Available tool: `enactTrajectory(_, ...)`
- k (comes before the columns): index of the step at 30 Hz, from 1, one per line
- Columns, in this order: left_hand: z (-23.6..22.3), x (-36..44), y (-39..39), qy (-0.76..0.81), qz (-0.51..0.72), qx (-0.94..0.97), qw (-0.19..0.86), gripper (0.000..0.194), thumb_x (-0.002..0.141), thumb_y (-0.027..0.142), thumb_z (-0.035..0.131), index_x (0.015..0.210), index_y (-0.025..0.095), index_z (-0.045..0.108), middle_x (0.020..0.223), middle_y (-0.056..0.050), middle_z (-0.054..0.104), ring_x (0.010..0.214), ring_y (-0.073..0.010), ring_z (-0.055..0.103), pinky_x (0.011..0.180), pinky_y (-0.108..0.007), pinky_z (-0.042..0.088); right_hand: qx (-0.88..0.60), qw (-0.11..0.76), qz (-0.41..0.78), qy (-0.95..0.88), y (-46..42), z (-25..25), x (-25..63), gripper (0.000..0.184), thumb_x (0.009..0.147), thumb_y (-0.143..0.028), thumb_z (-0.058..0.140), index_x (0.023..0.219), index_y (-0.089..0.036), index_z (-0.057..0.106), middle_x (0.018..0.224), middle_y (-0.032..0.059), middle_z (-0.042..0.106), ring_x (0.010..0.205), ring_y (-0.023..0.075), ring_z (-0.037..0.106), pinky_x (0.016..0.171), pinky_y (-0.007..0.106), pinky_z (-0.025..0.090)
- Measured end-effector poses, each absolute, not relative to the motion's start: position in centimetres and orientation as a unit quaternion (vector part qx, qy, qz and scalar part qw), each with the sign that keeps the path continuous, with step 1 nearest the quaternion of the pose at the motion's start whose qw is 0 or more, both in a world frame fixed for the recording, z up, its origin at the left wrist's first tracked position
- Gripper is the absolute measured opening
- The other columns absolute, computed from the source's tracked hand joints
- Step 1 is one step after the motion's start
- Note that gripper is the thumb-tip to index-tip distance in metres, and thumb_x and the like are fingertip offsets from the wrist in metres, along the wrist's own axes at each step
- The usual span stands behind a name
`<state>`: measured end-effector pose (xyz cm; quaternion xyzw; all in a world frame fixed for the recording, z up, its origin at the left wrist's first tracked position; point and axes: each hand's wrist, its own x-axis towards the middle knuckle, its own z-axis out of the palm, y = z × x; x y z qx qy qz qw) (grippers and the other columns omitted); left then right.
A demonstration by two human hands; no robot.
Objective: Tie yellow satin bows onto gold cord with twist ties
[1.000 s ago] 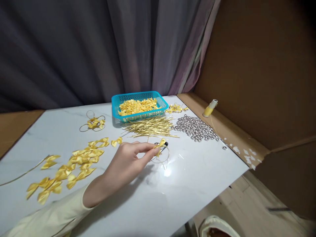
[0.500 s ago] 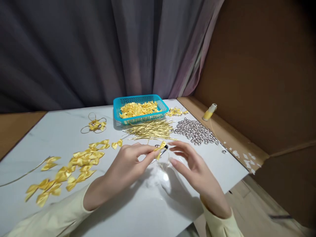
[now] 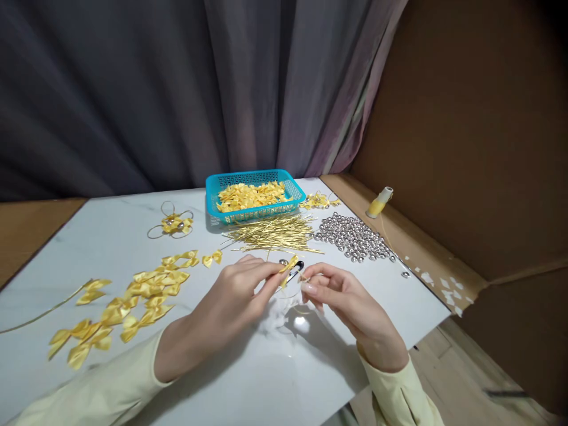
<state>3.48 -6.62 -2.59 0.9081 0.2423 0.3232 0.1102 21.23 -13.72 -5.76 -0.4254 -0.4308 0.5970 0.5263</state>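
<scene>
Yellow satin, a small bow (image 3: 290,264) over the glossy white tabletop (image 3: 248,390), and the left hand (image 3: 231,296) has it, thumb and forefinger closed tight, wrist angled in! Across from it, the right hand (image 3: 339,296) curls inward, thumb and fingertips pinched together on thin cord (image 3: 303,278). Beyond them, stiff golden strands (image 3: 273,232) lie crisscrossed before a perforated blue plastic basket (image 3: 210,204), and right of those, shiny silver beads (image 3: 352,238), rounded and heaped!
</scene>
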Motion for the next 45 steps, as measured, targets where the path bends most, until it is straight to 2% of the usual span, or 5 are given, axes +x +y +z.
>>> enactTrajectory(6,-2.6,3.4,-6.6,0.269,0.258,0.919,0.128,0.017,0.086,0.020,0.048,0.083,0.017,0.065,0.077,-0.001,0.070,0.069,-0.0150,0.062,0.063,-0.026,0.044,-0.566,0.471,0.345,-0.582,-15.1,-3.7,21.1,0.014,0.081,-0.029,0.057,0.076,-0.018,0.063,0.067,0.0017,0.058,0.066,0.0144,0.053,0.061,0.026,0.040)
enactTrajectory(12,-2.6,3.3,-6.7,0.250,0.199,0.935,0.152,0.021,0.089,0.021,0.044,0.084,0.018,0.064,0.078,-0.002,0.068,0.069,-0.0141,0.060,0.063,-0.025,0.041,-0.509,0.437,0.195,-0.716,-15.0,-2.2,21.2,0.013,0.085,-0.018,0.051,0.074,-0.017,0.059,0.069,0.0023,0.060,0.069,0.0153,0.052,0.072,0.031,0.039)
enactTrajectory(24,-2.5,3.2,-6.9,0.164,0.140,0.965,0.147,0.024,0.090,0.015,0.039,0.077,0.016,0.060,0.064,-0.001,0.054,0.064,-0.0141,0.049,0.062,-0.026,0.038,-0.539,0.467,0.315,-0.627,-11.6,-3.4,21.3,0.018,0.083,-0.028,0.053,0.070,-0.016,0.056,0.053,-0.0039,0.046,0.047,0.0078,0.041,0.045,0.021,0.032)
enactTrajectory(35,-2.7,3.1,-6.6,0.136,0.218,0.953,0.162,0.019,0.090,0.017,0.043,0.088,0.015,0.062,0.071,-0.003,0.061,0.068,-0.0150,0.053,0.068,-0.029,0.041,-0.558,0.503,0.324,-0.575,-11.9,-4.5,21.8,0.023,0.082,-0.037,0.053,0.073,-0.016,0.053,0.052,-0.0052,0.038,0.047,0.0077,0.033,0.042,0.021,0.024)
enactTrajectory(45,-2.1,3.6,-6.6,0.183,0.310,0.915,0.183,0.015,0.084,0.014,0.051,0.087,0.017,0.065,0.071,-0.001,0.068,0.065,-0.0131,0.060,0.064,-0.026,0.045,-0.546,0.554,0.295,-0.556,-13.6,-4.9,20.9,0.017,0.084,-0.031,0.052,0.074,-0.017,0.052,0.057,-0.0034,0.043,0.050,0.0090,0.037,0.045,0.021,0.030)
